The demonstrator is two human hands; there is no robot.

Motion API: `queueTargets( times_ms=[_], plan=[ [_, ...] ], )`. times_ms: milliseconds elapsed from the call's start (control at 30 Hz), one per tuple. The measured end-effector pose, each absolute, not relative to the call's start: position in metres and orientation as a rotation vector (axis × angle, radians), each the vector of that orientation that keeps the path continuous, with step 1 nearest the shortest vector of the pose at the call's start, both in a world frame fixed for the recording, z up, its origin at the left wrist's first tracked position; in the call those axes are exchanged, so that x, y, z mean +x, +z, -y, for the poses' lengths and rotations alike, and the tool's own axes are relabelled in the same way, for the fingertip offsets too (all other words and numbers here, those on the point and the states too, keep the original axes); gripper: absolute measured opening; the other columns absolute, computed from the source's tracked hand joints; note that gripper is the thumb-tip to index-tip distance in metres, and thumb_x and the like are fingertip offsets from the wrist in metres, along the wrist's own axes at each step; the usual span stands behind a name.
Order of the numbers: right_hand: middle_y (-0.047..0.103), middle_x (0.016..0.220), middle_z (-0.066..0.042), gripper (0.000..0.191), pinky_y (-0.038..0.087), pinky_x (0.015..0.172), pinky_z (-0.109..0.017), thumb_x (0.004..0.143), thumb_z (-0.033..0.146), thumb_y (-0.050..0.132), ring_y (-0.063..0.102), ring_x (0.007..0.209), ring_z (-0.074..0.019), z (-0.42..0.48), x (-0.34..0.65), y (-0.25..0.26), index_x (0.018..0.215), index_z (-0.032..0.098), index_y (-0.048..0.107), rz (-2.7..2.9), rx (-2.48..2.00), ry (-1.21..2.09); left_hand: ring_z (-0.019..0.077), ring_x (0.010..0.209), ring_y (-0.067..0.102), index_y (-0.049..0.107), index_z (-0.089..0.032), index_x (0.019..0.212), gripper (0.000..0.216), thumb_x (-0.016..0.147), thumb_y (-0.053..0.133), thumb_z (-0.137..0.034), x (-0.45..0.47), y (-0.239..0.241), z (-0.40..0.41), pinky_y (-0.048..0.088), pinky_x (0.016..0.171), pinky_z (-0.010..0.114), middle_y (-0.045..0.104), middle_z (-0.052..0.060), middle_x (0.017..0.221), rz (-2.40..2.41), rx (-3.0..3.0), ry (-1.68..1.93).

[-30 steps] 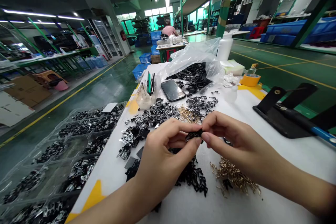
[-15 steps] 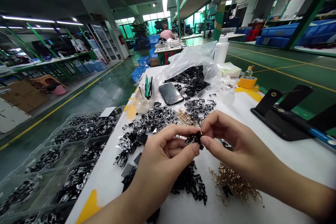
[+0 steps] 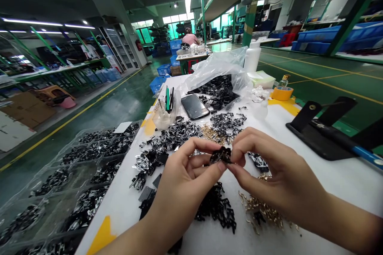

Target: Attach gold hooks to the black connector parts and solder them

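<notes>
My left hand [image 3: 185, 183] and my right hand [image 3: 269, 171] meet above the white table [image 3: 329, 179], both pinching one small black plastic part [image 3: 220, 154] between thumb and fingers. Under the hands lies a heap of black parts [image 3: 215, 207]. A loose pile of brass-coloured clips [image 3: 263, 211] sits below my right hand. Beyond the hands are more metal-and-black pieces [image 3: 176, 133] and a second small brass heap [image 3: 212, 133].
A clear compartment tray [image 3: 74, 179] of sorted parts stands at the left. Farther back are a phone [image 3: 194, 106], a plastic bag of black parts [image 3: 218, 83], a pen cup [image 3: 167, 107], yellow tape [image 3: 282, 93] and a white bottle [image 3: 251, 56]. A black fixture [image 3: 326, 127] lies at the right. A person sits at a distant table [image 3: 189, 39].
Both hands have stayed together on the small black part. My right hand has shifted slightly lower and its fingers have curled more over the part, which has been turned.
</notes>
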State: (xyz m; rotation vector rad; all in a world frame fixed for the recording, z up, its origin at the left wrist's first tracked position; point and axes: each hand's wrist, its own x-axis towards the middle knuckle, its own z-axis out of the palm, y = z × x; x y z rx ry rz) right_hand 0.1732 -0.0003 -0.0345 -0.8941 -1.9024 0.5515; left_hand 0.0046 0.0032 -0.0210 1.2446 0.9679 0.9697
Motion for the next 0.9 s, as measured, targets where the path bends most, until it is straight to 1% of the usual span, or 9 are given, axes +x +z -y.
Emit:
queueTargets(
  times_ms=[67, 167, 267, 433, 533, 633, 733, 833, 900],
  plan=[
    [0.049, 0.074, 0.002, 0.019, 0.041, 0.063, -0.027, 0.079, 0.005, 0.054, 0.049, 0.071, -0.0125, 0.0011, 0.1734, -0.0336, 0.079, 0.023, 0.047, 1.889, -0.858, 0.607, 0.0068, 0.069, 0.061, 0.059, -0.023, 0.088, 0.021, 0.074, 0.072, -0.013, 0.0029, -0.0207, -0.0046, 0.045, 0.061, 0.011, 0.065, -0.006, 0.07, -0.971, 1.223, 0.979],
    [0.049, 0.075, 0.002, 0.018, 0.042, 0.065, -0.027, 0.08, 0.007, 0.054, 0.05, 0.073, -0.0124, 0.0015, 0.1741, -0.0322, 0.077, 0.023, 0.047, 1.864, -0.849, 0.642, 0.0054, 0.064, 0.058, 0.059, -0.024, 0.09, 0.02, 0.076, 0.071, -0.017, 0.0008, -0.0216, -0.0068, 0.043, 0.059, 0.011, 0.065, -0.006, 0.068, -0.992, 1.203, 0.967],
    [0.049, 0.075, 0.002, 0.018, 0.042, 0.065, -0.026, 0.08, 0.007, 0.054, 0.049, 0.072, -0.012, 0.0009, 0.1746, -0.0311, 0.077, 0.023, 0.046, 1.845, -0.853, 0.667, 0.0056, 0.066, 0.06, 0.058, -0.025, 0.092, 0.019, 0.078, 0.07, -0.021, 0.0008, -0.0225, -0.0083, 0.044, 0.063, 0.012, 0.064, -0.007, 0.067, -1.001, 1.175, 0.964],
    [0.048, 0.075, 0.002, 0.018, 0.042, 0.064, -0.025, 0.079, 0.006, 0.053, 0.048, 0.071, -0.0114, 0.0003, 0.1743, -0.0319, 0.077, 0.022, 0.046, 1.837, -0.838, 0.695, 0.005, 0.07, 0.062, 0.059, -0.026, 0.094, 0.019, 0.08, 0.069, -0.019, 0.0014, -0.023, -0.0082, 0.046, 0.069, 0.012, 0.063, -0.007, 0.068, -0.956, 1.161, 0.957],
    [0.049, 0.076, 0.002, 0.018, 0.043, 0.065, -0.025, 0.08, 0.006, 0.052, 0.049, 0.072, -0.0113, 0.0014, 0.1747, -0.0326, 0.079, 0.023, 0.046, 1.819, -0.842, 0.747, 0.0045, 0.065, 0.058, 0.059, -0.026, 0.095, 0.018, 0.08, 0.069, -0.021, 0.0006, -0.0228, -0.0072, 0.045, 0.065, 0.011, 0.061, -0.007, 0.066, -0.989, 1.192, 0.939],
    [0.049, 0.077, 0.002, 0.015, 0.043, 0.066, -0.024, 0.083, 0.009, 0.052, 0.05, 0.074, -0.0113, 0.0018, 0.1757, -0.0323, 0.08, 0.023, 0.047, 1.811, -0.867, 0.82, 0.0025, 0.056, 0.05, 0.061, -0.025, 0.091, 0.015, 0.079, 0.069, -0.02, 0.0011, -0.0219, -0.006, 0.039, 0.054, 0.008, 0.058, -0.008, 0.062, -1.01, 1.259, 0.945],
    [0.05, 0.079, 0.003, 0.011, 0.043, 0.067, -0.024, 0.085, 0.013, 0.052, 0.051, 0.075, -0.0108, 0.0002, 0.1766, -0.0314, 0.081, 0.023, 0.049, 1.787, -0.924, 0.918, 0.0026, 0.055, 0.049, 0.062, -0.025, 0.09, 0.014, 0.079, 0.068, -0.02, 0.0034, -0.0215, -0.0056, 0.038, 0.05, 0.008, 0.06, -0.006, 0.071, -1.023, 1.339, 0.962],
    [0.051, 0.08, 0.003, 0.007, 0.043, 0.067, -0.021, 0.087, 0.018, 0.054, 0.052, 0.076, -0.0097, -0.0019, 0.1773, -0.0311, 0.082, 0.023, 0.052, 1.739, -0.975, 1.04, 0.0066, 0.069, 0.057, 0.063, -0.024, 0.09, 0.014, 0.079, 0.067, -0.017, 0.0051, -0.0224, -0.0055, 0.045, 0.058, 0.011, 0.063, -0.004, 0.084, -1.05, 1.442, 0.991],
    [0.051, 0.079, 0.004, 0.005, 0.042, 0.065, -0.02, 0.087, 0.02, 0.055, 0.051, 0.074, -0.0086, -0.0026, 0.1778, -0.0314, 0.084, 0.024, 0.053, 1.703, -0.994, 1.108, 0.0079, 0.074, 0.058, 0.064, -0.024, 0.089, 0.013, 0.079, 0.065, -0.015, 0.0052, -0.0232, -0.005, 0.047, 0.061, 0.012, 0.063, -0.003, 0.088, -1.07, 1.503, 1.011]
  ],
)
